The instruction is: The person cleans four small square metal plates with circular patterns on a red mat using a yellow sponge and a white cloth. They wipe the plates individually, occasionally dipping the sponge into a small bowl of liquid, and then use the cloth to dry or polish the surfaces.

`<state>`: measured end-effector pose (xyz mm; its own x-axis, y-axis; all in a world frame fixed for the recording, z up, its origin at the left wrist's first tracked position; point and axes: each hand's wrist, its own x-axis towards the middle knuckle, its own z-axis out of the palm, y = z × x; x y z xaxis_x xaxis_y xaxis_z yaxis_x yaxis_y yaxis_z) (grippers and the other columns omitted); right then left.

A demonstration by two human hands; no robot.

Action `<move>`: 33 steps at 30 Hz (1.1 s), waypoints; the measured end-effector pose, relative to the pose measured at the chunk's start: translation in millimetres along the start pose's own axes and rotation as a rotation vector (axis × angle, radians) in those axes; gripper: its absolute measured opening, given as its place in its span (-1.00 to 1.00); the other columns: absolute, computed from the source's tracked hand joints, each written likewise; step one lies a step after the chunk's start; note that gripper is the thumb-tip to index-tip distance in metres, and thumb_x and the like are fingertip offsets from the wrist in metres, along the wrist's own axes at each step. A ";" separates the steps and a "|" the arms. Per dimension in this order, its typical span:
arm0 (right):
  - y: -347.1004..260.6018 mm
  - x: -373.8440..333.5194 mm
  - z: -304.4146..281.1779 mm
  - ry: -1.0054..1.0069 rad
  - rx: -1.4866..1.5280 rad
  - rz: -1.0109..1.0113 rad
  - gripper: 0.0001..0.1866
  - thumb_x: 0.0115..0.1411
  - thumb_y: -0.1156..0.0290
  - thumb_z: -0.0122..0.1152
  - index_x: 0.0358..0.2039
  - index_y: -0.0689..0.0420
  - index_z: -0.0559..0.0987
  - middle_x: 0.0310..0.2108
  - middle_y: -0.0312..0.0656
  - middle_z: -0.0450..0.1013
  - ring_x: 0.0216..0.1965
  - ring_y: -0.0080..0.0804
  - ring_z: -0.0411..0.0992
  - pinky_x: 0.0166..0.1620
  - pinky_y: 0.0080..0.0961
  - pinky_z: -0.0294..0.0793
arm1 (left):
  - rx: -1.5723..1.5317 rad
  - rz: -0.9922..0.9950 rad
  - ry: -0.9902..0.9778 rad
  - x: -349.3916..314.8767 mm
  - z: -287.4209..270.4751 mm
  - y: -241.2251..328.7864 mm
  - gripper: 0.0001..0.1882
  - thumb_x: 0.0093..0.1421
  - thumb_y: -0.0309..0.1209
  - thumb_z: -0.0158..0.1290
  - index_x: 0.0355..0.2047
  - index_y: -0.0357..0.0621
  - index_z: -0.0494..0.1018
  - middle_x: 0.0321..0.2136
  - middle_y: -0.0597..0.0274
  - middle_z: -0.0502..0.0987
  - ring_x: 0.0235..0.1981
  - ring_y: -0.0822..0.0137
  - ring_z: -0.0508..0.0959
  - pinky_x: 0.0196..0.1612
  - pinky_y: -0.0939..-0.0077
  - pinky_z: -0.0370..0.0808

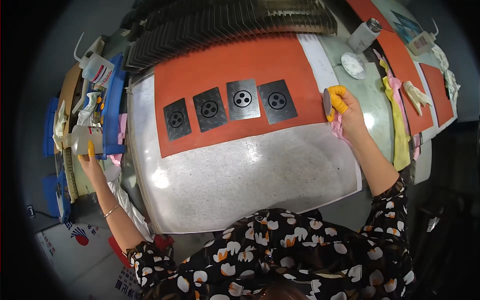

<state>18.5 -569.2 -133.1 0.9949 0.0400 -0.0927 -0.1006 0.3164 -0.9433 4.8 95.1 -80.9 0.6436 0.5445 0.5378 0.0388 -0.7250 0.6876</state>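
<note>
My left hand [91,164], with yellow finger cots, grips the lower end of a translucent plastic bottle [86,139] beside the blue tray. On the right, my right hand [348,111], also in yellow finger cots, is closed on a round grey disc [327,101] held on edge. A pink cloth [338,128] hangs from under its fingers. Between my hands, several dark metal plates with round three-dot marks lie in a row on an orange mat [225,137]. The third plate [243,100] looks brighter than the leftmost plate [177,119].
A rack of upright dark plates [235,30] spans the back. At left, a squeeze bottle [96,69] stands by the blue tray [114,85]. A dish of white material [353,65], a capped bottle [364,35] and yellow cloth [400,142] are at right.
</note>
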 end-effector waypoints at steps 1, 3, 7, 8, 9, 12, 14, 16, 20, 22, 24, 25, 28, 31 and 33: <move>-0.5 -0.1 1.8 -0.018 -0.019 0.012 -0.90 0.21 0.45 0.04 -0.28 0.19 0.43 -0.55 -0.35 0.33 -0.61 -0.64 0.31 -0.55 -0.69 0.34 | 0.142 0.131 0.158 -14.0 -1.6 19.1 -0.48 0.14 -0.28 0.11 0.02 -0.32 0.24 -0.07 0.07 0.40 -0.08 0.31 0.41 -0.09 0.46 0.32; 1.2 -1.1 -3.7 -0.013 -0.029 0.027 -0.90 0.22 0.44 0.04 -0.28 0.17 0.43 -0.57 -0.36 0.34 -0.62 -0.65 0.31 -0.55 -0.70 0.34 | 0.258 0.358 0.256 -46.8 16.1 74.4 -0.43 0.12 -0.32 0.13 0.07 -0.33 0.21 0.01 0.04 0.33 0.02 0.27 0.34 -0.01 0.43 0.27; 4.3 -2.4 -13.2 -0.009 0.032 0.032 -0.90 0.22 0.44 0.04 -0.28 0.17 0.44 -0.59 -0.36 0.36 -0.64 -0.65 0.31 -0.56 -0.71 0.33 | 0.002 0.437 -0.620 -148.3 93.4 211.7 -0.16 -0.12 -0.36 0.27 0.16 -0.26 0.12 0.12 0.06 0.23 0.20 0.18 0.15 0.23 0.32 0.04; 4.4 -0.2 -10.7 -0.030 0.065 0.042 -0.90 0.22 0.44 0.04 -0.28 0.17 0.44 -0.59 -0.36 0.36 -0.64 -0.65 0.31 -0.56 -0.71 0.33 | -0.239 0.422 -0.768 -162.7 119.2 220.2 -0.04 -0.23 -0.25 0.34 0.16 -0.25 0.12 0.12 0.01 0.21 0.19 0.13 0.14 0.21 0.26 0.07; 4.9 0.2 -10.6 -0.031 0.087 0.044 -0.90 0.22 0.44 0.04 -0.28 0.17 0.44 -0.59 -0.36 0.36 -0.64 -0.65 0.31 -0.56 -0.71 0.32 | -0.160 0.516 -0.869 -174.6 146.9 236.6 0.03 -0.31 -0.16 0.37 0.15 -0.29 0.12 0.09 -0.05 0.21 0.14 0.05 0.18 0.17 0.21 0.09; 1.5 1.2 -10.0 0.000 0.118 0.064 -0.90 0.22 0.44 0.04 -0.29 0.17 0.44 -0.58 -0.35 0.37 -0.62 -0.65 0.31 -0.55 -0.72 0.32 | -0.042 0.675 -1.038 -194.8 202.7 283.0 0.05 -0.34 -0.13 0.38 0.13 -0.35 0.13 0.04 -0.07 0.22 0.10 0.02 0.19 0.14 0.21 0.08; -1.7 0.4 -8.6 -0.001 0.098 0.063 -0.91 0.23 0.44 0.03 -0.29 0.17 0.44 -0.57 -0.35 0.36 -0.61 -0.65 0.31 -0.54 -0.72 0.33 | -0.013 0.729 -1.093 -197.5 223.2 293.3 0.04 -0.35 -0.12 0.38 0.10 -0.39 0.16 0.01 -0.05 0.22 0.08 0.06 0.19 0.13 0.22 0.08; -6.4 -2.3 -6.3 -0.011 0.044 0.072 -0.90 0.23 0.44 0.02 -0.29 0.18 0.44 -0.55 -0.34 0.36 -0.59 -0.63 0.31 -0.51 -0.72 0.33 | 0.017 0.712 -1.171 -195.6 228.2 298.0 0.04 -0.34 -0.16 0.39 0.12 -0.33 0.14 0.01 -0.01 0.21 0.09 0.07 0.17 0.16 0.25 0.06; -5.0 -1.5 -7.1 -0.047 0.073 0.059 -0.90 0.24 0.45 0.01 -0.29 0.19 0.45 -0.56 -0.33 0.35 -0.59 -0.63 0.31 -0.51 -0.70 0.33 | -0.006 0.700 -1.212 -194.9 236.2 307.7 0.04 -0.32 -0.22 0.39 0.15 -0.28 0.11 0.01 0.01 0.19 0.08 0.06 0.16 0.16 0.26 0.07; -8.2 -5.0 -5.5 -0.057 0.038 0.081 -0.90 0.23 0.45 0.01 -0.29 0.19 0.45 -0.57 -0.33 0.34 -0.59 -0.62 0.31 -0.51 -0.70 0.33 | -0.007 0.712 -1.234 -194.7 248.0 312.5 0.03 -0.29 -0.22 0.37 0.16 -0.26 0.09 0.03 -0.02 0.20 0.11 0.04 0.14 0.17 0.26 0.06; -1.6 -4.1 -6.6 -0.070 0.060 0.066 -0.90 0.23 0.45 0.01 -0.29 0.19 0.45 -0.57 -0.32 0.34 -0.60 -0.62 0.30 -0.51 -0.70 0.32 | 0.012 0.752 -1.164 -191.2 240.7 313.8 0.00 -0.27 -0.20 0.36 0.16 -0.25 0.10 0.06 -0.04 0.20 0.13 0.03 0.14 0.18 0.27 0.04; -0.4 -2.1 -9.7 -0.077 0.062 0.058 -0.90 0.23 0.45 0.01 -0.30 0.19 0.45 -0.58 -0.32 0.34 -0.60 -0.61 0.30 -0.51 -0.71 0.32 | 0.013 0.768 -1.126 -188.0 237.3 314.4 -0.01 -0.25 -0.19 0.35 0.16 -0.25 0.10 0.08 -0.06 0.20 0.14 0.02 0.14 0.19 0.27 0.04; -5.9 -4.4 -8.9 -0.046 0.049 0.079 -0.90 0.23 0.45 0.02 -0.30 0.18 0.45 -0.57 -0.32 0.34 -0.60 -0.62 0.29 -0.52 -0.71 0.31 | -0.008 0.629 -0.602 -166.6 191.5 253.2 -0.31 -0.03 -0.27 0.20 0.07 -0.28 0.22 0.07 -0.01 0.24 0.11 0.00 0.21 0.15 0.17 0.10; -9.4 -3.2 -1.5 -0.087 0.003 0.082 -0.90 0.23 0.44 0.02 -0.30 0.19 0.45 -0.57 -0.32 0.34 -0.60 -0.63 0.28 -0.52 -0.70 0.29 | 0.212 0.185 -0.342 -141.4 141.8 155.3 -0.49 0.22 -0.24 -0.05 0.06 -0.37 0.24 0.02 -0.10 0.26 0.09 0.09 0.25 0.11 0.33 0.20; -7.8 -2.5 1.0 -0.066 -0.017 0.064 -0.89 0.23 0.44 0.03 -0.29 0.19 0.44 -0.57 -0.33 0.34 -0.61 -0.63 0.28 -0.53 -0.71 0.28 | -0.079 -0.190 -0.566 -136.6 134.3 127.9 -0.46 0.24 -0.19 -0.07 0.07 -0.40 0.23 0.03 -0.09 0.25 0.05 0.14 0.29 0.09 0.44 0.21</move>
<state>16.8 -570.9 -125.2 0.9836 0.1220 -0.1328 -0.1637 0.2946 -0.9415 24.4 -128.7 -132.0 0.9388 0.3364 0.0736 0.1501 -0.5921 0.7918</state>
